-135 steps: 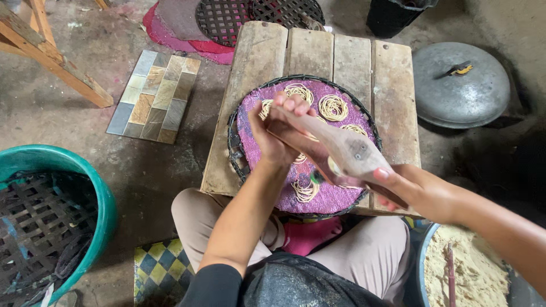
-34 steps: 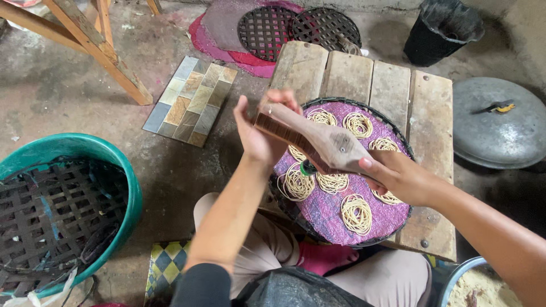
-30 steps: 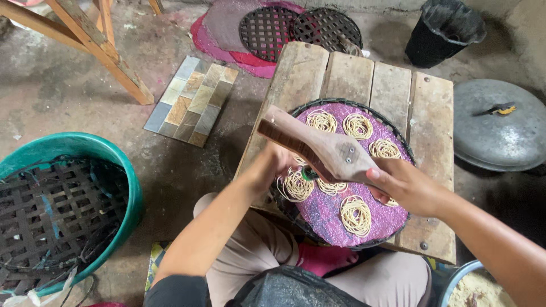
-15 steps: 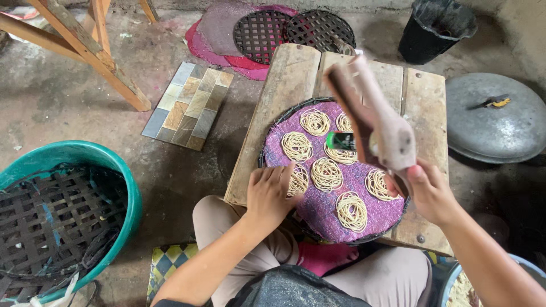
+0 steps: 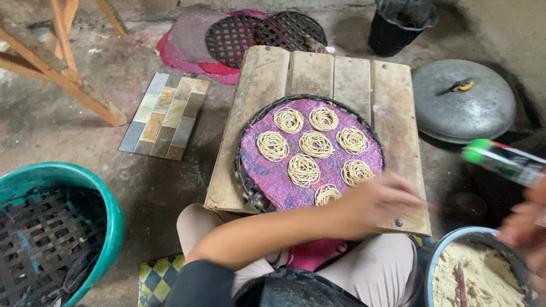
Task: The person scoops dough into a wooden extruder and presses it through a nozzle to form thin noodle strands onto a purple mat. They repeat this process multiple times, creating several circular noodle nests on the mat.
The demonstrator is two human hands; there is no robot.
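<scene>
A round black woven tray [image 5: 245, 170] lined with a purple mat [image 5: 273, 182] rests on a wooden board [image 5: 267, 74] in front of my knees. Several coils of thin noodles [image 5: 303, 169] lie on the mat. My left hand [image 5: 382, 199] reaches across the tray's near right edge, blurred, fingers loosely apart and holding nothing. At the far right, my right hand [image 5: 528, 227] is blurred and grips a noodle press [image 5: 503, 162] with a green end, held off to the side of the board above a bowl of pale dough [image 5: 483, 278].
A grey metal lid [image 5: 462, 102] lies right of the board, with a black bucket [image 5: 398, 25] behind it. More woven trays and mats [image 5: 250, 34] are stacked at the back. A teal basin of black trays [image 5: 54, 227] sits at left, near tiles [image 5: 165, 113] and wooden legs [image 5: 68, 68].
The press has swung from above the tray off to the right with my right hand. My left hand slid from the tray's near left edge across to its right side. More coils lie on the mat.
</scene>
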